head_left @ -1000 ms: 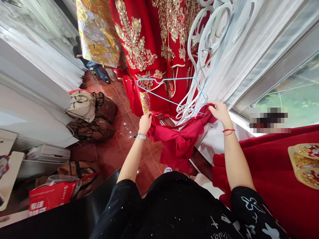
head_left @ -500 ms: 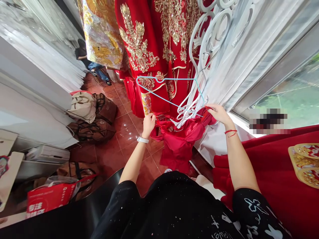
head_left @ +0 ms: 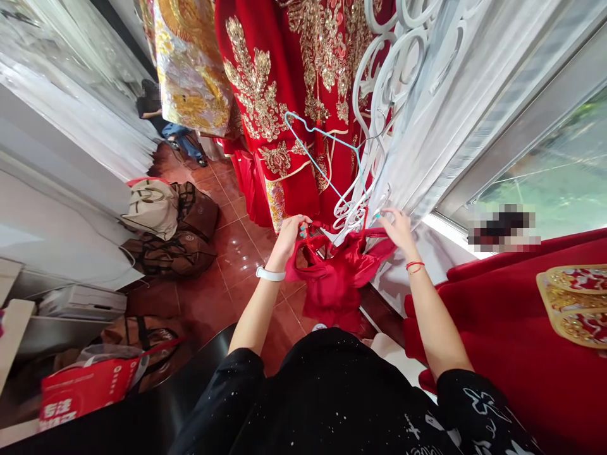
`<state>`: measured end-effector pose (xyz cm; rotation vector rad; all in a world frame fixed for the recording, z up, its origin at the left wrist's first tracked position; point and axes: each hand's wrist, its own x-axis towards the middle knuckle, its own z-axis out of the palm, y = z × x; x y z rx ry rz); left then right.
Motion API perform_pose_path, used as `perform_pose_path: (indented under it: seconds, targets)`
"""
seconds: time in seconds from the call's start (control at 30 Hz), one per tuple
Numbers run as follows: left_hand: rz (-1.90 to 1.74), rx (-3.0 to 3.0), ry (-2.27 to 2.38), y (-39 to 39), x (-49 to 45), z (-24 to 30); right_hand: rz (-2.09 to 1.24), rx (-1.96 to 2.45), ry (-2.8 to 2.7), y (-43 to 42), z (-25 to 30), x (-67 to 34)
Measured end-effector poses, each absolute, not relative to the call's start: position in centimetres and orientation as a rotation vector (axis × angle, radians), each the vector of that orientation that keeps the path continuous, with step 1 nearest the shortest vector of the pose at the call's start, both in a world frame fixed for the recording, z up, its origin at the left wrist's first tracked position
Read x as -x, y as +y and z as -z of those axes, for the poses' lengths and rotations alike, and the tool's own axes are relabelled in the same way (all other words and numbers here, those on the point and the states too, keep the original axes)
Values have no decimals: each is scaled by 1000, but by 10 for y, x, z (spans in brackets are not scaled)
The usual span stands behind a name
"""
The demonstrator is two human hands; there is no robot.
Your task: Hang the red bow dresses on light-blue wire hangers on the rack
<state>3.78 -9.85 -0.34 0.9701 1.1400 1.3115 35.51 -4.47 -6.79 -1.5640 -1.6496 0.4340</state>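
Note:
A red dress point(head_left: 334, 284) with thin straps hangs in front of me, its bodice facing up. My left hand point(head_left: 290, 239) is closed on the strap at its left shoulder. A light blue wire hanger point(head_left: 327, 134) hangs tilted on the white scrollwork rack, its left end high and bare. Another thin red strap point(head_left: 365, 220) runs up to the hanger's lower right end. My right hand point(head_left: 397, 230) is just right of that strap, fingers apart, beside the dress's right shoulder edge.
Red gowns with gold embroidery point(head_left: 265, 95) hang behind the hanger, beside the white scrolled rack point(head_left: 403, 57). Brown bags point(head_left: 190, 249) lie on the tiled floor at left. A red velvet garment point(head_left: 484, 303) is at right below the window. A seated person point(head_left: 177, 136) is further back.
The hanger has tilted, its left end rising. My right hand has come off the dress's right strap, which now hangs on the hanger. My left hand has stayed on its strap.

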Motion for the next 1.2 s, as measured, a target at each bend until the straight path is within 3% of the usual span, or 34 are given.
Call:
perform_pose_path:
  seconds: [0.07, 0.27, 0.6, 1.2]
  targets:
    - [-1307, -1051, 1100, -102, -44, 0, -344, 1562, -1639, -48, 61, -331]
    - [-1294, -1104, 1115, -113, -39, -6, -524, 1419, -1593, -50, 54, -296]
    - [-1255, -1078, 1144, -125, -34, -13, -1175, 1135, -1328, -39, 67, -322]
    - [-1176, -1121, 1132, -130, -43, -11, -1621, 1110, -1522, 9, 35, -350]
